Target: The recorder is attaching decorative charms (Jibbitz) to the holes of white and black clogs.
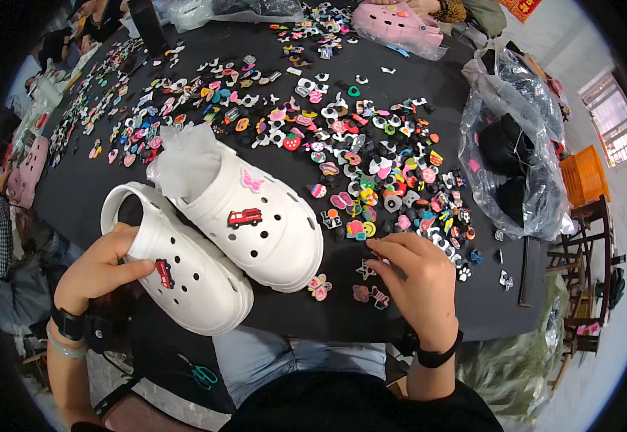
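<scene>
Two white clogs lie side by side on the black table (472,306). My left hand (105,270) grips the nearer clog (198,299), its thumb beside a red fire truck charm (164,273). On the farther clog (277,245), stuffed with white wrapping, sit another fire truck charm (244,217) and a pink butterfly charm (251,181). My right hand (418,281) hovers right of the clogs, its thumb and fingertips close together; whatever they hold is too small to make out. Below its fingertips are a star charm (365,269) and a striped star charm (380,298). A loose butterfly charm (319,286) lies by the farther clog's toe.
Many loose shoe charms (371,173) spread across the table. A clear plastic bag (515,158) with black items lies at the right edge. Another person's hand (423,6) is by a pink clog (396,27) at the far side. Teal-handled scissors (203,376) lie below, near my lap.
</scene>
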`<state>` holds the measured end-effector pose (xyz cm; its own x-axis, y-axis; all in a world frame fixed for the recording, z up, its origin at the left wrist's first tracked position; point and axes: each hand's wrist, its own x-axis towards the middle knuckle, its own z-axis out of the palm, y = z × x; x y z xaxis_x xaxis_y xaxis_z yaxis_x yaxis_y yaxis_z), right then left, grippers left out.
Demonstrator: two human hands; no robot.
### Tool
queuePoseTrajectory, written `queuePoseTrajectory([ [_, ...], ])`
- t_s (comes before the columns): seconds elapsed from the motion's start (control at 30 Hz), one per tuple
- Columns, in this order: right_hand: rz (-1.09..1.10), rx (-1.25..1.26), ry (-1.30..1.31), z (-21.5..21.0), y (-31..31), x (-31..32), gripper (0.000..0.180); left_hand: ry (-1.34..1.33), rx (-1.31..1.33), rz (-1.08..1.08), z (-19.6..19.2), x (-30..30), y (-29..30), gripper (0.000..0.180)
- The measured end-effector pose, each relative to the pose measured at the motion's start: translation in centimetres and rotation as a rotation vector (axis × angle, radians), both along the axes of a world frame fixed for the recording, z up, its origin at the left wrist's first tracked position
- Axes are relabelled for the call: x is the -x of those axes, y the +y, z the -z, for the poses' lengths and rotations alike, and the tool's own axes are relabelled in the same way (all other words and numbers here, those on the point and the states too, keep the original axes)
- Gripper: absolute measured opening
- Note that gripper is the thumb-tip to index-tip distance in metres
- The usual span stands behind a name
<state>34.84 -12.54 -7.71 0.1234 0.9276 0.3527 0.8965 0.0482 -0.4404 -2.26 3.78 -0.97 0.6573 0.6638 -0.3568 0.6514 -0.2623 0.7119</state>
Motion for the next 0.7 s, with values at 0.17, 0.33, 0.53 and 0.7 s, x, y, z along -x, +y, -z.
queuePoseTrajectory([
  [0.17, -0.011, 0.11, 0.028, 0.2, 0.5, -0.1, 0.02, -0.015, 0.006, 0.024, 0.0, -0.2, 0.1, 0.033],
  [0.33, -0.009, 0.2, 0.133, 0.5, 1.3, -0.6, 0.026, 0.009, 0.029, -0.011, 0.2, 0.3, 0.0, 0.033],
  [0.53, 0.036, 0.082, 0.263, -1.9, -0.8, 0.4, 0.029, 0.046, 0.005, -0.018, 0.1, 0.1, 0.0, 0.034],
  [0.7, -0.175, 0.08, 0.093, -1.2, -0.9, 2.5, 0.028, -0.019, 0.099, -0.044, 0.1, 0.0, 0.2, 0.032],
])
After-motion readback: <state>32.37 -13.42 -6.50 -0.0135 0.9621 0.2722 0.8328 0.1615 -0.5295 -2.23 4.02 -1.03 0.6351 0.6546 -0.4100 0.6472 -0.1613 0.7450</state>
